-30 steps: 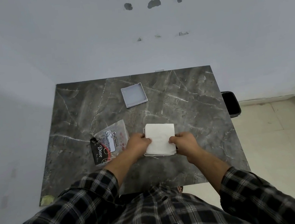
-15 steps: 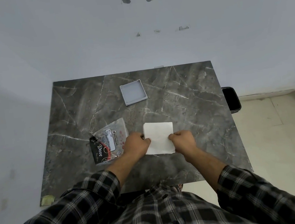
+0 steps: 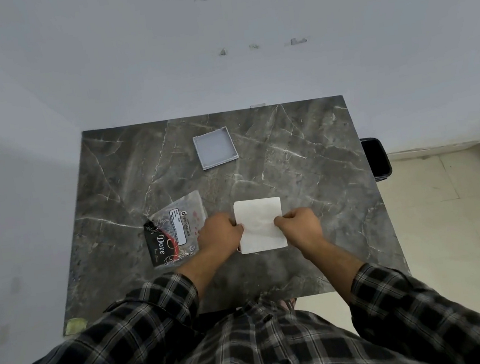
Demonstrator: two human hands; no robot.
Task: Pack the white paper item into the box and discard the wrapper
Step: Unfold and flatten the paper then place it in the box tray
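Gripping opposite edges of white paper item (image 3: 259, 224): left hand (image 3: 219, 234), right hand (image 3: 298, 225).

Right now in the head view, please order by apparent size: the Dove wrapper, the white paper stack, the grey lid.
1. Dove wrapper, largest.
2. White paper stack, partly covered by both hands, so close to the wrapper.
3. Grey lid, smallest, though farther from the camera.

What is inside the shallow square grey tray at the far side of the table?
The shallow square grey tray shows only its bare grey floor; nothing lies inside. Its whole interior is in view, nothing covering it. The white paper stack sits apart, nearer the person.
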